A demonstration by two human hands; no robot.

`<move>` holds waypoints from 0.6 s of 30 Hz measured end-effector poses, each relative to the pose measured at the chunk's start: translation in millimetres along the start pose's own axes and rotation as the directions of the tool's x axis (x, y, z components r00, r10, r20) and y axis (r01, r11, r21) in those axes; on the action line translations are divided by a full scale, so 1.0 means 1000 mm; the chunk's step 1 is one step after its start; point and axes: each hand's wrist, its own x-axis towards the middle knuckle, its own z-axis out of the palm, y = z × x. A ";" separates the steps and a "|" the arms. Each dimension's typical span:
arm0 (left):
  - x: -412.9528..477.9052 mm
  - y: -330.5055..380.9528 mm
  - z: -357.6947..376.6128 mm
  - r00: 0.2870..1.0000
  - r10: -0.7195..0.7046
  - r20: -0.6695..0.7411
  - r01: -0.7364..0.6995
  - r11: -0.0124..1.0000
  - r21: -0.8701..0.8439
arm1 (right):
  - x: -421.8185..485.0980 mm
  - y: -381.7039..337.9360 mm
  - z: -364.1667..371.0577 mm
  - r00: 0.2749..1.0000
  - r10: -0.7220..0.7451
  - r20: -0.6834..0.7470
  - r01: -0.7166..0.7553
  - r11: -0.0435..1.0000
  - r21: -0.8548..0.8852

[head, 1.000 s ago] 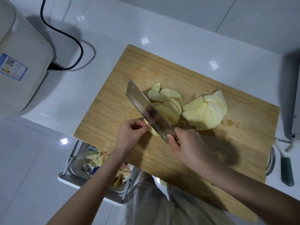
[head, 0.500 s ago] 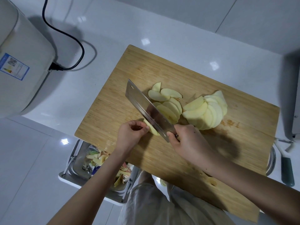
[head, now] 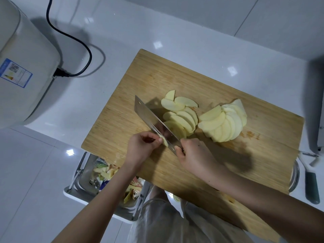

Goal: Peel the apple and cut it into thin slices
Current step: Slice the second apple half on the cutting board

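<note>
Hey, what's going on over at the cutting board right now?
A person is slicing a peeled apple on a wooden cutting board. The right hand grips a cleaver, its blade set against a small apple piece that the left hand pinches. Two fanned piles of apple slices lie on the board beyond the blade. Peel scraps sit in a metal bin below the counter edge.
</note>
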 end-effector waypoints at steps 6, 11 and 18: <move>0.001 0.003 0.002 0.999 0.035 -0.006 -0.034 0.995 0.089 | -0.001 0.004 0.004 1.000 -0.002 -0.010 0.002 0.999 0.046; 0.002 0.004 0.006 0.997 0.060 -0.040 -0.048 0.971 0.236 | -0.014 0.004 -0.015 0.998 -0.001 -0.058 0.007 0.995 0.104; 0.001 0.020 -0.003 0.999 -0.007 -0.052 0.018 0.976 0.218 | -0.037 0.023 -0.049 0.975 -0.095 -0.199 0.109 0.992 0.058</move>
